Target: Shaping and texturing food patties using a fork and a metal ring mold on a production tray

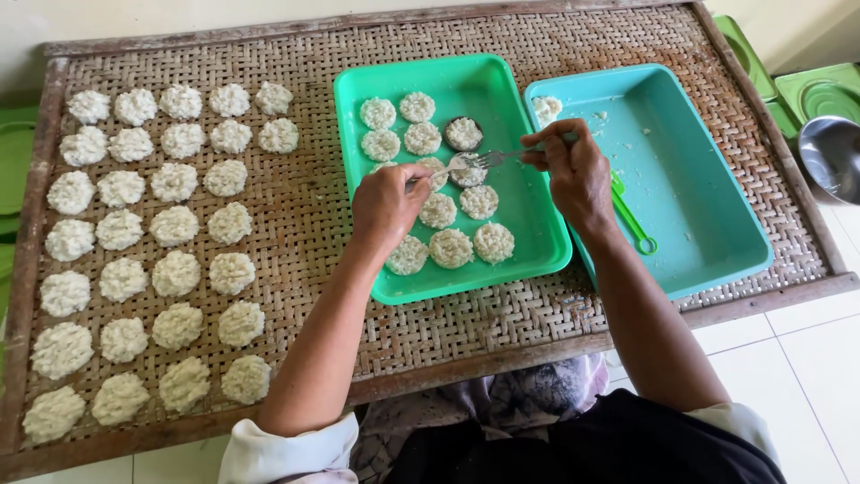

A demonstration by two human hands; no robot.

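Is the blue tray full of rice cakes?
No, the blue tray holds only a green scoop, crumbs and one rice lump in a corner.

A home food-making corner, likely a household kitchen or back room, set up for small-batch snack production. A large woven bamboo drying rack (305, 215) with a worn wooden frame rests low over a white tiled floor (788, 358), its left side lined with rows of hand-formed white rice cakes (152, 251). Two plastic trays, one green (528, 224) and one turquoise (708, 197), sit on the weave, beside stacked green plastic lids (806, 90) and a steel bowl (833, 157). Simple, domestic tools and no machinery point to cottage-scale work.
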